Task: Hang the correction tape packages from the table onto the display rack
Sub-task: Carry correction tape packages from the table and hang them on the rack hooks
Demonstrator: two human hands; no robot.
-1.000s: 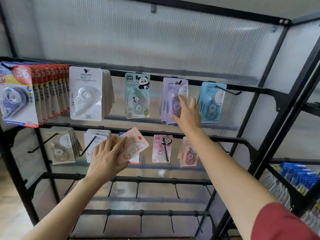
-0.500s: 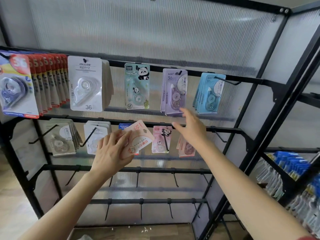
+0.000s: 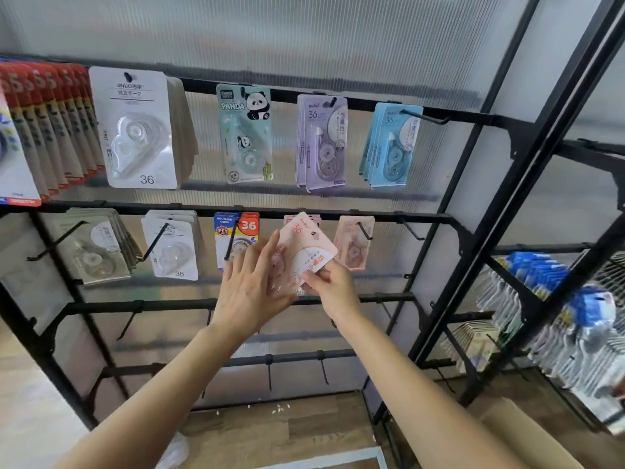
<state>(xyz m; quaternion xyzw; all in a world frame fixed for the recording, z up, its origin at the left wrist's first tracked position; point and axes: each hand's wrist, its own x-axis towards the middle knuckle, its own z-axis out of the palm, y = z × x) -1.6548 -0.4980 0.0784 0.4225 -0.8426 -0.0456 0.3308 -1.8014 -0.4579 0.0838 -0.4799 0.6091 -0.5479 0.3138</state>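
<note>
Pink package in hand, not yet on a hook

The right hand [image 3: 329, 286] keeps a narrow grip, pinching the lower corner of a tilted pink package [image 3: 309, 243], and the left hand [image 3: 250, 292] lies flat-fingered against it. The package hovers before the 2nd rail of the rack [image 3: 436, 217], beside hung pink packages [image 3: 355, 245]. Many hooks are filled. The bench is out of view, so what remains is unknown.

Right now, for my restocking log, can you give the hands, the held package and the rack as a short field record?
held item: pink package, tilted, not yet hung
left hand: straight fingers against its left side
right hand: pinches its lower edge
display rack: hung pink packs on a hook just right of it
</note>
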